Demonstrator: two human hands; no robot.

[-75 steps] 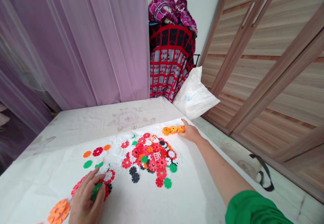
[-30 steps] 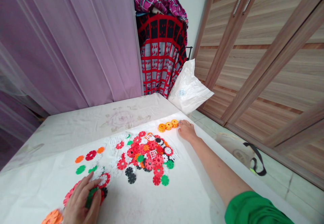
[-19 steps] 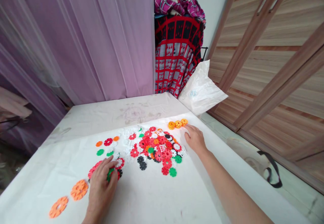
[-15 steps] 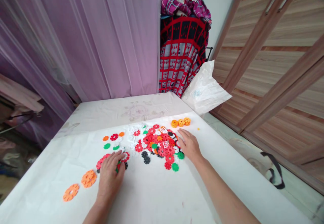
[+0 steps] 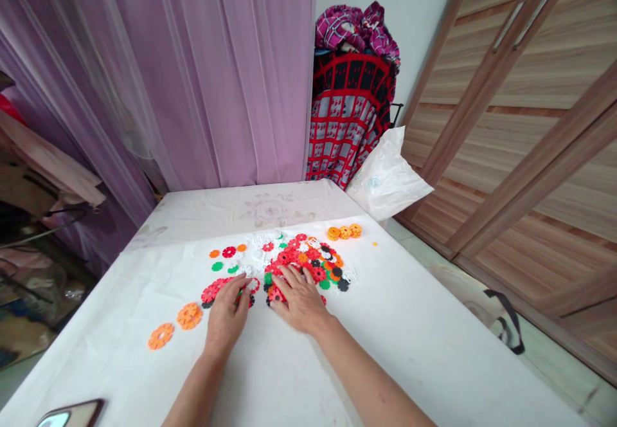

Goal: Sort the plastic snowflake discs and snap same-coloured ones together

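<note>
My left hand (image 5: 225, 314) rests on the table with its thumb apart from its slightly bent fingers. Red snowflake discs (image 5: 212, 290) lie under and beside it, and some green and black discs show by its fingertips. Spread flat, my right hand (image 5: 301, 299) touches the near side of a mixed heap of toothed plastic discs (image 5: 294, 256), mostly red with white, black, green and orange ones. What lies beneath its palm is hidden. Orange discs (image 5: 189, 316) are left of my left hand, partly overlapping, with a single orange disc (image 5: 160, 336) nearer to me.
Three small stacks of orange discs (image 5: 344, 231) stand behind the heap on the white-covered table (image 5: 434, 343). A phone (image 5: 72, 414) lies at the near left corner. A white plastic bag (image 5: 388, 179) hangs by the far right edge, with a wooden wardrobe (image 5: 511, 157) beyond.
My right hand has moved left and nearer from the heap's right side onto its front, with discs shifted there. My left hand stays by the red discs. The camera view has turned slightly.
</note>
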